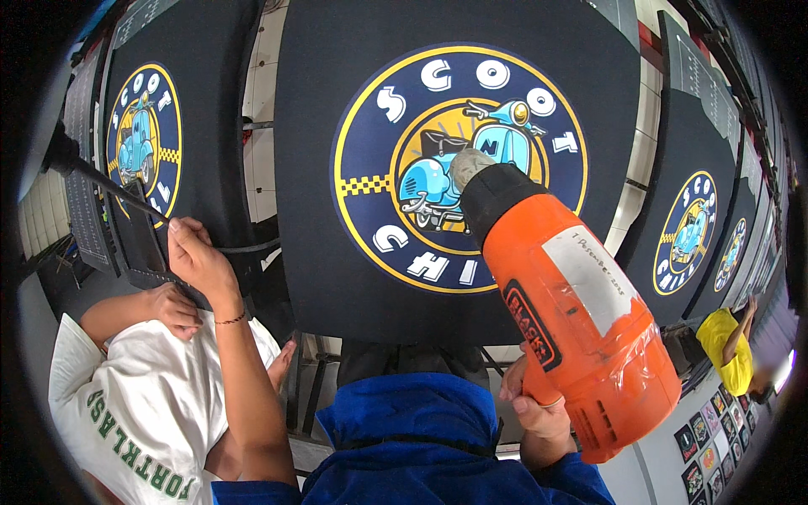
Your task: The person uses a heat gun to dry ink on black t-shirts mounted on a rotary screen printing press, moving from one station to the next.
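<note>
My right hand [539,417] grips the handle of an orange heat gun [581,311] with a black collar and a pale, dirty nozzle. Its nozzle sits over a scooter print [459,93] on black fabric [311,278] spread flat on a board; whether it touches cannot be seen. The round print is navy, yellow and light blue with white letters. Off to the left, my left hand [200,257] is closed at the end of a thin black rod or cord [114,185], which runs up to a dark, blurred part. A darker line continues beyond that hand.
At lower left is a person in a white shirt [139,396], with a hand [172,310] close below my left forearm. More boards carry the same print at left [145,139] and right [686,231]. Another person in yellow [724,341] is far right, near small pictures [707,459].
</note>
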Demonstrator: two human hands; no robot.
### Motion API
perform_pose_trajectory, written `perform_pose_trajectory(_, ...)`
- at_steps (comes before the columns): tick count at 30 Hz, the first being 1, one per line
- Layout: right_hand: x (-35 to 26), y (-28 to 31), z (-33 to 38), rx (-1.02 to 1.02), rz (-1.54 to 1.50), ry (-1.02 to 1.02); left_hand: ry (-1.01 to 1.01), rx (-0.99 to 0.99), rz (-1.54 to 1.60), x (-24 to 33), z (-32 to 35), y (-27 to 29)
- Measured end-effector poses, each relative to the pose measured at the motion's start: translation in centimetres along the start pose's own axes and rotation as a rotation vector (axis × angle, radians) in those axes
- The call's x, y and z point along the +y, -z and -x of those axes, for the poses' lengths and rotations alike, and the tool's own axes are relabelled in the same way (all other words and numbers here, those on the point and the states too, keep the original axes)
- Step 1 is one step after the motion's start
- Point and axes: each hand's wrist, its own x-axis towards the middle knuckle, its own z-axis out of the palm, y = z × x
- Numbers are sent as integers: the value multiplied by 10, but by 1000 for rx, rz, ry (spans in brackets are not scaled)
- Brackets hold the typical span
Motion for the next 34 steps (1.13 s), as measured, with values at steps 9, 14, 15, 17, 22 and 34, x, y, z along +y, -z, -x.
perform_pose_trajectory(9,1,7,2,10,20,21,4,-2,-42,2,1,0)
perform_pose_trajectory(14,-3,6,-1,10,42,43,10,8,-55,4,2,-2)
perform_pose_trajectory(15,-5,4,-2,27,36,31,12,7,-53,4,2,-2)
perform_pose_trajectory(17,-8,3,-2,47,30,18,14,2,-47,4,2,-2)
perform_pose_trajectory(22,-7,3,0,75,13,23,-1,-9,-75,2,2,-1)
perform_pose_trajectory(34,-32,-5,-18,54,45,-52,7,-12,-118,5,1,-3)
